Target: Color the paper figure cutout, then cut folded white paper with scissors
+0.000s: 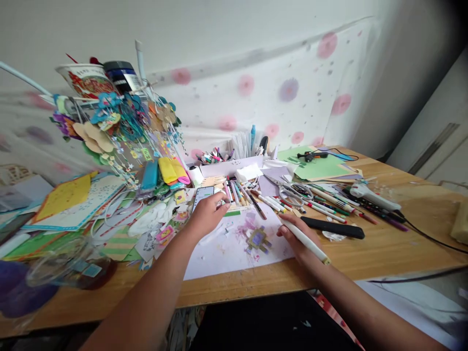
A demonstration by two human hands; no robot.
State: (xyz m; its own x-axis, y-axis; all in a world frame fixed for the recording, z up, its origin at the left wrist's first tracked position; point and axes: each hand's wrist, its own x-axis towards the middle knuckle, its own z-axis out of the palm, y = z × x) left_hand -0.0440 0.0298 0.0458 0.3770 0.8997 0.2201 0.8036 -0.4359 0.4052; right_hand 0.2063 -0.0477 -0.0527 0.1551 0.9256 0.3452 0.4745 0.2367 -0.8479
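Plainly, the right hand (295, 244) has its thumb and fingers closed around a thick white marker (306, 240), right of centre and low in the frame. The marker's long axis slants from the fingertips at upper left to a yellowish end at lower right, over the wrist side. Its upper-left end lies at the fingertips, by the right edge of the white sheet (215, 258); whether it touches the paper, or is capped, I cannot tell.

Left of those fingertips and a little lower, a small purple and olive coloured shape (258, 239) lies on the sheet. The right hand is the nearer one to it, and the marker's length does not point straight at it but passes above, toward the pens.

The left hand (206, 214) is at the centre of the frame, beside the right edge of a phone (203, 193); its fingers reach toward the pens, and I cannot tell whether they grip anything. A short green strip (233, 213) lies just beyond them.

Farther out, a brown pen (258, 206) and scissors (291, 196) lie above the right hand, a long black case (332, 227) to its right, and a white glue gun (376, 199) at the right of the frame.
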